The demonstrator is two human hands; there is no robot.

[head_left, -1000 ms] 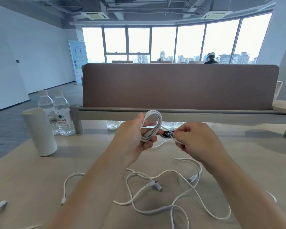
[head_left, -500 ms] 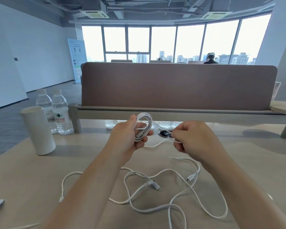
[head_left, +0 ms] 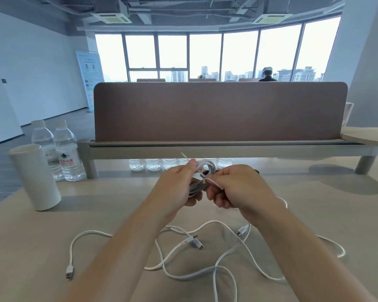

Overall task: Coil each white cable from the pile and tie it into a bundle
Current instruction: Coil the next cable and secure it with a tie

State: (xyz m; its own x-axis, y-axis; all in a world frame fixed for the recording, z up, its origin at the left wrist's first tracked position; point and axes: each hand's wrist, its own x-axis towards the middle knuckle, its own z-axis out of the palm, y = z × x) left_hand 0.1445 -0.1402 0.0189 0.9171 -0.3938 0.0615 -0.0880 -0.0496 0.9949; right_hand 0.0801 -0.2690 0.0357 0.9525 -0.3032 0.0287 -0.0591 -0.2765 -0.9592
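Observation:
A coiled white cable (head_left: 205, 168) is held up above the table between both hands. My left hand (head_left: 177, 188) grips the coil from the left, thumb on top. My right hand (head_left: 238, 188) pinches a thin white tie (head_left: 213, 183) that crosses the coil's middle; another end of the tie sticks up past my left thumb. Below my forearms a pile of loose white cables (head_left: 205, 258) lies tangled on the table, with several plugs showing.
A white cylindrical cup (head_left: 36, 177) and two water bottles (head_left: 61, 151) stand at the left of the wooden table (head_left: 96, 214). A brown divider panel (head_left: 218, 112) on a grey rail crosses the back. More bottles sit under the rail.
My right hand has come in against the coil and now pinches a tie across it, no longer holding the cable's loose tail away to the right. The coil is fully wound.

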